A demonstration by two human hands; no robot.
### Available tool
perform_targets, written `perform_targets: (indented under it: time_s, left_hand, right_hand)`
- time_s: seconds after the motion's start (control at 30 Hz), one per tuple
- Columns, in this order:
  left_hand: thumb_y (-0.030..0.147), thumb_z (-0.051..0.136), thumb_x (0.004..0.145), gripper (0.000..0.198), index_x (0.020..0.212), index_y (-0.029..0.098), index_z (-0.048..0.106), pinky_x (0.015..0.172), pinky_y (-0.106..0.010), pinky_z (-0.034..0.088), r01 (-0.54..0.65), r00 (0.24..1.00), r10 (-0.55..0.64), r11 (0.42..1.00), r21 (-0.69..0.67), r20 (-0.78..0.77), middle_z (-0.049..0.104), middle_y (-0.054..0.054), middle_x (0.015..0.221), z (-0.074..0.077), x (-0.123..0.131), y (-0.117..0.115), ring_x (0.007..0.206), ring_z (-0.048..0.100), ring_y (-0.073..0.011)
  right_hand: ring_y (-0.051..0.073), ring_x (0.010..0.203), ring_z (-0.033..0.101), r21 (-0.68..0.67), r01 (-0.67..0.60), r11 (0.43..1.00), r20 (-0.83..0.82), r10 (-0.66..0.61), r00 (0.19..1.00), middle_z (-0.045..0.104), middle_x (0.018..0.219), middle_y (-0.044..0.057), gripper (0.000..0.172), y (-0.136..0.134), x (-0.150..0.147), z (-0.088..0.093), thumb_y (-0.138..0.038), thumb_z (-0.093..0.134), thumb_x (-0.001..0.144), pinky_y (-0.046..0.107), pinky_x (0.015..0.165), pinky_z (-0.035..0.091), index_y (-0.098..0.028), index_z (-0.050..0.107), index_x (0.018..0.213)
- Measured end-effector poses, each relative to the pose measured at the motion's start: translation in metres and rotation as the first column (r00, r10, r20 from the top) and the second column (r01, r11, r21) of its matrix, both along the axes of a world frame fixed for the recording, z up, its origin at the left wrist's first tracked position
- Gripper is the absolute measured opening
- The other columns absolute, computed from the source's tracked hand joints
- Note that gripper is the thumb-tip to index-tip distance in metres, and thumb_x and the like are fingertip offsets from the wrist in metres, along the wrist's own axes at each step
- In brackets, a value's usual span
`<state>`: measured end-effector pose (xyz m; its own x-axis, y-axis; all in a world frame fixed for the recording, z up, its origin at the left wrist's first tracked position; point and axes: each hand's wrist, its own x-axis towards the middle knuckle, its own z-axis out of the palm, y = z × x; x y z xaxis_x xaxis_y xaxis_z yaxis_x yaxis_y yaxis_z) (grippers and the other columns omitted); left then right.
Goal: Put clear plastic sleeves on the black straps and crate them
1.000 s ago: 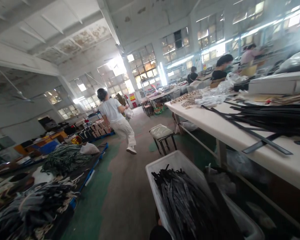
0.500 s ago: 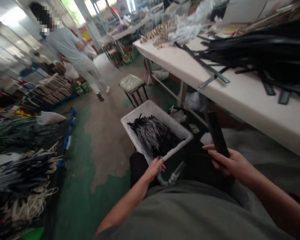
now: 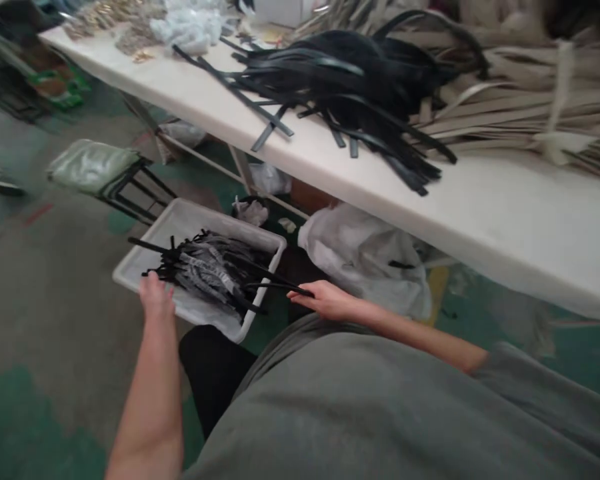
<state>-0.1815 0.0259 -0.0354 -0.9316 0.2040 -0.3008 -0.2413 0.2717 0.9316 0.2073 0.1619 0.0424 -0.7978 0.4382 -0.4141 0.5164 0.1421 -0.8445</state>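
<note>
Shifted left hand [image 3: 156, 299] to side of tub [image 3: 200, 215], cannot tell grip; holding strips [image 3: 276, 285] in right hand [image 3: 326, 300], likely drawing them out; next, pull steadily.

The left arm [image 3: 147, 393] is pointing forward and down, nearly straight, its left hand [image 3: 155, 297] showing too indistinctly for reading the grip. The right forearm [image 3: 420, 333] is slanting inward before the torso [image 3: 360, 400], and the right hand [image 3: 325, 300] is gripping, fingers pointing leftward.
</note>
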Motion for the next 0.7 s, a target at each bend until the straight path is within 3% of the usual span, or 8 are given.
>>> perform_targets:
  time_s: [0.07, 0.17, 0.27, 0.37, 0.53, 0.63, 0.7]
  left_hand:
    - [0.036, 0.055, 0.086, 0.031, 0.115, 0.027, 0.048, 0.091, -0.037, 0.045, -0.010, 0.998, 0.009, 1.000, 0.023, 0.061, 0.053, -0.003, 0.122, -0.014, -0.002, -0.009, 0.107, 0.056, -0.0184]
    - [0.028, 0.058, 0.085, 0.023, 0.106, 0.025, 0.050, 0.089, -0.035, 0.047, 0.029, 0.969, -0.031, 1.000, 0.011, 0.247, 0.058, -0.003, 0.109, -0.034, 0.022, -0.028, 0.095, 0.061, -0.0156]
    - [0.022, 0.052, 0.089, 0.006, 0.095, 0.022, 0.053, 0.087, -0.032, 0.048, 0.052, 0.898, -0.042, 0.999, -0.012, 0.438, 0.061, -0.003, 0.098, -0.049, 0.061, -0.041, 0.083, 0.064, -0.0123]
    - [0.020, 0.051, 0.091, 0.008, 0.095, 0.021, 0.057, 0.086, -0.028, 0.049, 0.111, 0.844, -0.091, 0.994, -0.006, 0.529, 0.065, -0.004, 0.098, -0.061, 0.100, -0.045, 0.082, 0.066, -0.0107]
    - [0.023, 0.059, 0.087, 0.019, 0.105, 0.020, 0.063, 0.077, -0.026, 0.053, 0.305, 0.774, -0.282, 0.951, 0.056, 0.568, 0.069, -0.009, 0.107, -0.066, 0.142, -0.040, 0.087, 0.069, -0.0146]
    - [0.022, 0.065, 0.083, 0.024, 0.106, 0.019, 0.065, 0.074, -0.024, 0.053, 0.399, 0.742, -0.379, 0.912, 0.090, 0.553, 0.069, -0.010, 0.110, -0.062, 0.153, -0.037, 0.089, 0.069, -0.0151]
    - [0.023, 0.069, 0.080, 0.026, 0.106, 0.019, 0.065, 0.075, -0.023, 0.052, 0.430, 0.735, -0.413, 0.897, 0.100, 0.538, 0.069, -0.010, 0.111, -0.059, 0.158, -0.037, 0.088, 0.069, -0.0144]
  right_hand:
    - [0.009, 0.047, 0.052, 0.062, 0.065, 0.996, 0.062, -0.069, 0.996, 0.072, 0.079, 0.002, 0.033, 0.017, 0.014, -0.001, -0.040, 0.052, 0.092, 0.021, 0.049, 0.039, -0.018, 0.073, 0.105]
    - [0.009, 0.048, 0.053, 0.176, 0.234, 0.956, 0.262, -0.275, 0.925, 0.074, 0.080, 0.003, 0.034, 0.056, 0.046, -0.010, -0.041, 0.051, 0.092, 0.021, 0.050, 0.040, -0.017, 0.074, 0.094]
    - [0.013, 0.054, 0.057, 0.302, 0.333, 0.893, 0.394, -0.435, 0.810, 0.072, 0.072, 0.008, 0.031, 0.099, 0.075, -0.034, -0.032, 0.054, 0.090, 0.022, 0.054, 0.040, -0.010, 0.073, 0.078]
    - [0.017, 0.064, 0.063, 0.343, 0.381, 0.859, 0.457, -0.507, 0.731, 0.071, 0.072, 0.011, 0.030, 0.129, 0.089, -0.066, -0.029, 0.056, 0.090, 0.024, 0.060, 0.044, -0.009, 0.071, 0.074]
    - [0.017, 0.082, 0.065, 0.325, 0.409, 0.853, 0.540, -0.522, 0.660, 0.069, 0.092, 0.007, 0.027, 0.136, 0.086, -0.108, -0.036, 0.061, 0.091, 0.032, 0.075, 0.053, -0.010, 0.067, 0.096]
    - [0.018, 0.089, 0.064, 0.312, 0.433, 0.846, 0.544, -0.532, 0.649, 0.065, 0.105, 0.006, 0.029, 0.131, 0.087, -0.117, -0.036, 0.059, 0.092, 0.037, 0.078, 0.055, -0.013, 0.062, 0.109]
    - [0.017, 0.085, 0.065, 0.320, 0.463, 0.827, 0.512, -0.562, 0.649, 0.067, 0.099, 0.006, 0.026, 0.128, 0.091, -0.115, -0.035, 0.060, 0.091, 0.035, 0.076, 0.054, -0.012, 0.064, 0.102]
